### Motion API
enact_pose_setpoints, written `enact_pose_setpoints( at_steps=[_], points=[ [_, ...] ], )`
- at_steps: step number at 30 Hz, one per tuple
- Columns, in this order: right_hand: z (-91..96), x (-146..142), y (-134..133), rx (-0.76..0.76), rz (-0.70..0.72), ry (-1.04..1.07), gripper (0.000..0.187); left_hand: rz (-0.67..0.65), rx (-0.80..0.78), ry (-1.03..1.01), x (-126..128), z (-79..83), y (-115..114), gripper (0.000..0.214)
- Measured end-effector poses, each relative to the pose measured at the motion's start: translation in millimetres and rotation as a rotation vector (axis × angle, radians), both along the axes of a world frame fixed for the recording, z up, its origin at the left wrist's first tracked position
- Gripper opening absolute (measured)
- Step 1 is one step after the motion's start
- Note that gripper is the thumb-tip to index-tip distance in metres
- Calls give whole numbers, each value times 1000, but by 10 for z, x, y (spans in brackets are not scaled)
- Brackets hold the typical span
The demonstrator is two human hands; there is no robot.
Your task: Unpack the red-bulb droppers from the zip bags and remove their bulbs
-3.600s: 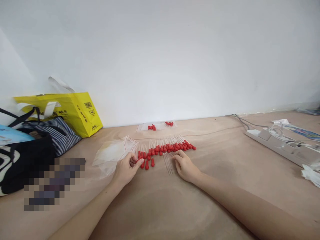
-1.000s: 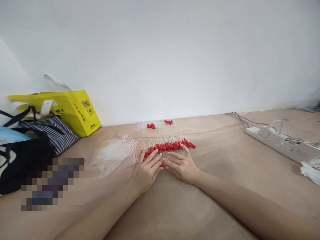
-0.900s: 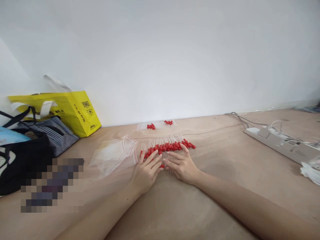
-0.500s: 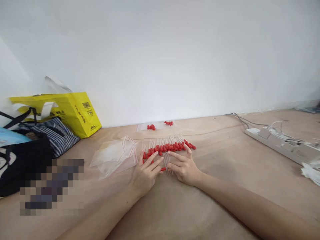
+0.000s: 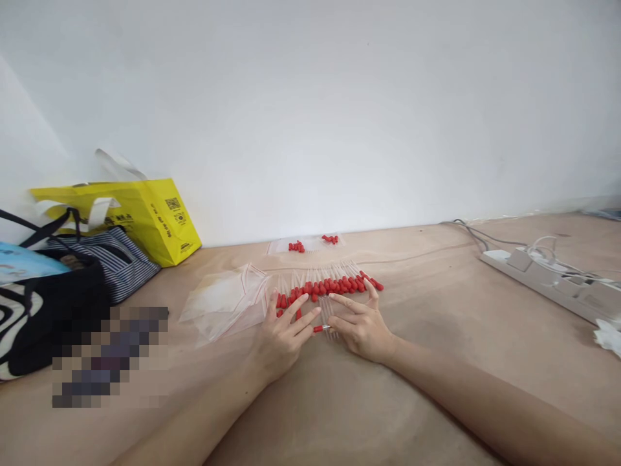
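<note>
- Our left hand, fingers fanned, pinches a small red rubber bulb; our right hand pinches a slim clear tube (the bulb and tube line up end to end between us, just over the brown wooden table).
- Between our fingertips, loose clear slender tubes lie side by side.
- Just beyond, we see red-bulbed clear droppers in a row.
- Left of those lie flat transparent plastic bags.
- Farther out, we have a yellow shopping bag left, a long white power strip right.

A red bulb sits sideways in line with a clear tube, across loose parallel tubes
</note>
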State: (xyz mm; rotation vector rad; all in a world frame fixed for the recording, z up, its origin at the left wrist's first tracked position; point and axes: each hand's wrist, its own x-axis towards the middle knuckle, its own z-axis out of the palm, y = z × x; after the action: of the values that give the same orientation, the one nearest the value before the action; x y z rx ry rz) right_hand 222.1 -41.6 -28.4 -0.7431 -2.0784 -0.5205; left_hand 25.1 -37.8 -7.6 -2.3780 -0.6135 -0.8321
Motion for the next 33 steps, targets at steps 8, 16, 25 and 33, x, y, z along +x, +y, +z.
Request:
enact_pose_setpoints(
  at_steps=[8, 16, 25, 33],
  points=[
    [-9, 106, 20, -101, -79, 74, 16, 188, -93, -151, -238, 138, 54, 21],
    [-157, 114, 136, -454, -178, 102, 25, 590, -677, -308, -400, 196, 164, 20],
    [-196, 56, 174, -616, -187, 197, 32, 629, -586, -323, -388, 118, 235, 20],
    [-146, 2, 133, -555, -80, 236, 16, 575, -527, -228, -264, 42, 275, 19]
  ],
)
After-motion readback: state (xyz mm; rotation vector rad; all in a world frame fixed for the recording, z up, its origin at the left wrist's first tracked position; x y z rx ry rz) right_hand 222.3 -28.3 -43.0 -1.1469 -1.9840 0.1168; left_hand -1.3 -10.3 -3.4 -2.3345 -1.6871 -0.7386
